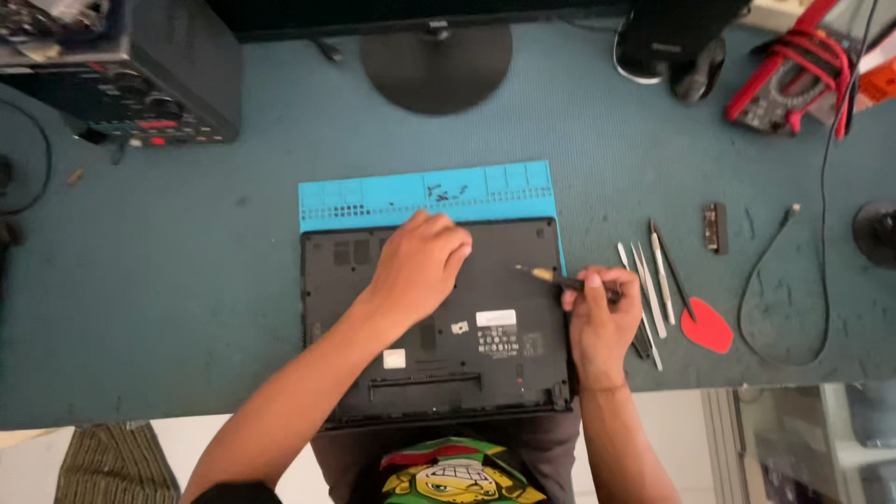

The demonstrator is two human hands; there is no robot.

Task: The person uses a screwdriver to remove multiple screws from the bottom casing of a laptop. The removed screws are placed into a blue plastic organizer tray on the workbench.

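Laptop (434, 322) upside down at near table (187, 308) edge, bottom cover still on. Left hand (420, 266) curled, pressing cover's upper part, gripping nothing. Right hand (597, 322) gripping screwdriver (551, 277), tip over right edge. Beyond: screws (446, 194) already on blue mat (373, 198). Unscrewing likely partway.

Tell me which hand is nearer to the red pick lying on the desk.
Right. The right hand, gripping a screwdriver, sits just left of the red pick; the left hand rests on the laptop, much farther left.
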